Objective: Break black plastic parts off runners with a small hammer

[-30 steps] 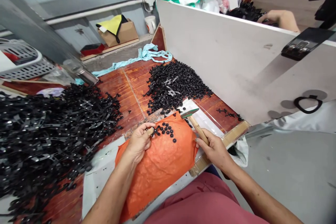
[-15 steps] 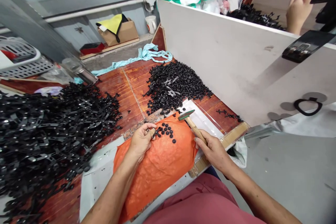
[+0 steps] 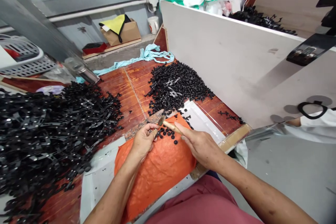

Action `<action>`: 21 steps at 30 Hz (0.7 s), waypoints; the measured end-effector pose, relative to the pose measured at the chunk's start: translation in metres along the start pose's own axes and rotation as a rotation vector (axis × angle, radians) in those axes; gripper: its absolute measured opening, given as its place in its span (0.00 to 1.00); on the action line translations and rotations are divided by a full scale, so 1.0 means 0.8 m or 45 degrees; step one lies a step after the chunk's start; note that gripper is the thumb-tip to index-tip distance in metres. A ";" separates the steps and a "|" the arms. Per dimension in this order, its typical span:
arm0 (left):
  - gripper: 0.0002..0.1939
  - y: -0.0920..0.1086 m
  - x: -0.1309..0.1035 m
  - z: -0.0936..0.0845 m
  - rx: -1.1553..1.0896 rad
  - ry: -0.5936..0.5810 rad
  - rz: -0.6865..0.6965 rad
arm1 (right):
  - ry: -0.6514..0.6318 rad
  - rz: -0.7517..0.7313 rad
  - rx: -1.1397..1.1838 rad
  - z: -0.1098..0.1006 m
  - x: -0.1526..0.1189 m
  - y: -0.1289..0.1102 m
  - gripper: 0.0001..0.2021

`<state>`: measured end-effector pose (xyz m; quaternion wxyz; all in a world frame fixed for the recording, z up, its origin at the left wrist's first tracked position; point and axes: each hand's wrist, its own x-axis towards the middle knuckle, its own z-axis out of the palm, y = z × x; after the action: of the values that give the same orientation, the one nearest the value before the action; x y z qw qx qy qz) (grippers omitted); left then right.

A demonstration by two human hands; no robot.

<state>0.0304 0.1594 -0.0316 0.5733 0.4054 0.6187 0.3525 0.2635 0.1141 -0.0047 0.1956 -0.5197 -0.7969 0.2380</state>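
My right hand (image 3: 195,143) is closed round the wooden handle of a small hammer (image 3: 170,125). The hammer's head is right beside the fingertips of my left hand (image 3: 144,140). Those fingers pinch a small black part (image 3: 157,133), mostly hidden by the fingers and the hammer. Under both hands lies an orange cloth or bag (image 3: 157,168), rounded as if over a padded block. Several small black round caps (image 3: 168,132) lie on it between my hands.
A large heap of black jointed parts (image 3: 47,140) covers the left. Beyond the orange cloth is a pile of small black pieces (image 3: 181,84). A white panel (image 3: 225,56) stands at the right. At the back are a pale blue strip (image 3: 149,54) and a mug (image 3: 153,25).
My right hand has swung the hammer left, bringing its head to my left fingertips. My left hand has stayed nearly still. Another person's hand has left the upper right.
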 end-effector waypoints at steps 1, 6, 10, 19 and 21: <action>0.25 0.000 0.000 0.000 0.005 0.000 0.003 | 0.018 -0.001 0.000 -0.002 0.000 0.000 0.27; 0.24 -0.004 0.001 -0.002 0.042 0.000 0.054 | -0.120 -0.005 -0.121 -0.011 -0.002 -0.002 0.29; 0.22 -0.005 0.002 -0.003 0.047 0.002 0.070 | -0.052 0.004 -0.091 -0.009 -0.003 -0.002 0.29; 0.21 0.000 0.000 -0.001 0.033 0.007 0.031 | -0.017 0.014 -0.096 -0.013 -0.002 0.000 0.29; 0.21 -0.001 0.001 -0.001 0.022 -0.006 0.018 | -0.086 0.008 -0.156 -0.012 -0.001 -0.001 0.29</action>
<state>0.0295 0.1597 -0.0322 0.5685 0.4156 0.6175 0.3504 0.2691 0.1146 0.0034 0.1357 -0.5250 -0.8144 0.2067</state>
